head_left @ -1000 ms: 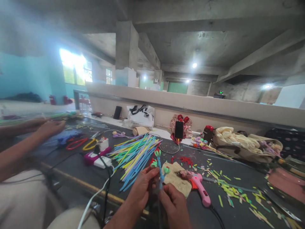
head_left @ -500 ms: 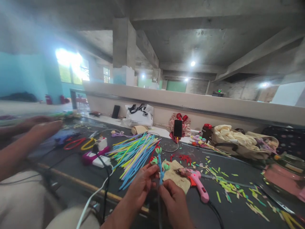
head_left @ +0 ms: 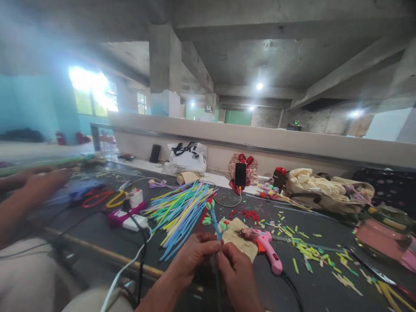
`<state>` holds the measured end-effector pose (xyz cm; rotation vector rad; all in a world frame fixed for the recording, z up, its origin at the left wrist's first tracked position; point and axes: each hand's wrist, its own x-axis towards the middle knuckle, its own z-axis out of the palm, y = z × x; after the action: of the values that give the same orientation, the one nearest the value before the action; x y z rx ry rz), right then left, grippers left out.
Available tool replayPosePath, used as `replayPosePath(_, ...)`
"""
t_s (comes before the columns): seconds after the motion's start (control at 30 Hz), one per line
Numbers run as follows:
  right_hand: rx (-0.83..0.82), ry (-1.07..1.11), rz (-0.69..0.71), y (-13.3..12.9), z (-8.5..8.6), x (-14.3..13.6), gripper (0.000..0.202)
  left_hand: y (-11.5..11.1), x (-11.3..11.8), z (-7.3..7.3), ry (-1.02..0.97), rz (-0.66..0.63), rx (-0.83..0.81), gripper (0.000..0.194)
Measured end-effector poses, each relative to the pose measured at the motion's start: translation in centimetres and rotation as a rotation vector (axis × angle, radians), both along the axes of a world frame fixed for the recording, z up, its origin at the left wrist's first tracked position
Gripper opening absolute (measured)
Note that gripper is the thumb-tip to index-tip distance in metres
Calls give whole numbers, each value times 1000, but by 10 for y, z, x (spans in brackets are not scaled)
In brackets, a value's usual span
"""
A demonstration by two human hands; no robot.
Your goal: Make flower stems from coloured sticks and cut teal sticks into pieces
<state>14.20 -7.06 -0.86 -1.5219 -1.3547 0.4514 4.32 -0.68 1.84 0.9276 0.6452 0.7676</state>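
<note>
A blue fuzzy stem (head_left: 214, 222) with green and red buds stands upright between my hands. My left hand (head_left: 195, 255) pinches its lower part from the left, fingertips just below the buds. My right hand (head_left: 236, 269) is closed on the stem from the right, its fingertips close to those of the left. Behind the stem lies a beige cloth (head_left: 238, 239), with a pink glue gun (head_left: 269, 250) resting partly on it. A spread bundle of coloured fuzzy sticks (head_left: 182, 216) is on the dark table left of the stem.
Another person's hands (head_left: 48, 182) are at the far left. Scissors with yellow handles (head_left: 115, 199), a purple and white power strip (head_left: 130, 216) and cables lie left. Green cut pieces (head_left: 312, 253) are scattered right, near a pink container (head_left: 380, 234). A phone (head_left: 240, 174) stands behind.
My left hand has moved down from beside the buds to the lower stem, next to my right hand. The buds now stand free above the fingers. The other person's hands shifted left.
</note>
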Motion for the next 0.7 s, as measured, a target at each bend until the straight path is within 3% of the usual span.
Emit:
replayPosePath(0.13,41,-69,-13,-4,3,1,17,5,-2,-5,-13,132,-62,21)
replayPosePath(0.33,78,-181,-17,-13,10,10,20,11,-8,0,2,228,39,23)
replayPosePath(0.7,36,-183,3,-16,17,8,21,15,-13,0,44,65,36,21)
